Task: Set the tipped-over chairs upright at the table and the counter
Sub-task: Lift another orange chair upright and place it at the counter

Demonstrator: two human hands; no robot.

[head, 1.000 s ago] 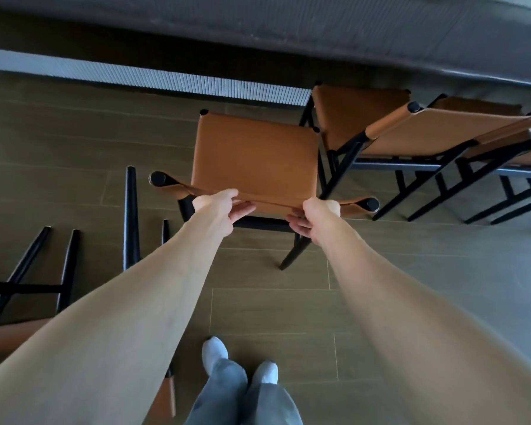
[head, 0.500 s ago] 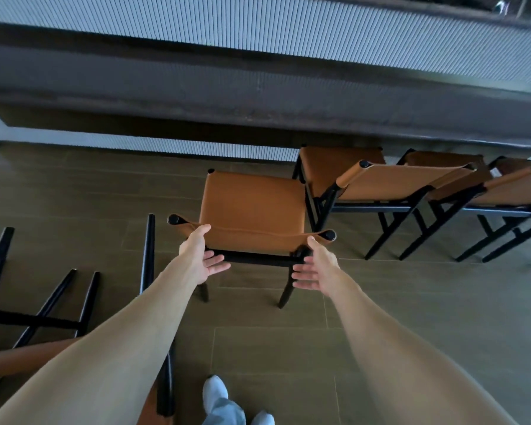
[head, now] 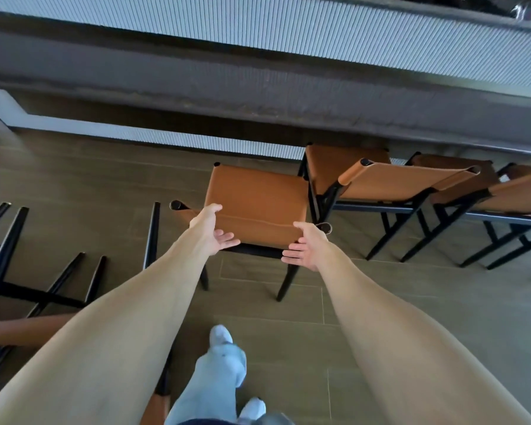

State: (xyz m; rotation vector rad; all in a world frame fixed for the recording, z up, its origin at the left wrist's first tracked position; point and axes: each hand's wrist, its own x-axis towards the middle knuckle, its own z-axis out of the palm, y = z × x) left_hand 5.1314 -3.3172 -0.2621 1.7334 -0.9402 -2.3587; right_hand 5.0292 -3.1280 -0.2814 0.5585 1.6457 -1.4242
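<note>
A tan leather chair with a black frame stands upright on the floor in front of the counter. My left hand touches the left part of its backrest with straight, spread fingers. Beside the backrest's right end is my right hand, fingers straight and relaxed. Neither hand grips the chair. At the left, tipped-over chairs lie on the floor with black legs pointing up and away.
Two more upright tan chairs stand in a row to the right along the counter. A black chair leg runs along the floor just left of my left arm. My feet in white socks stand on the wooden floor.
Both hands have let go of the chair's backrest and opened. The chair has come to rest on its legs nearer the counter, and my view has tilted up.
</note>
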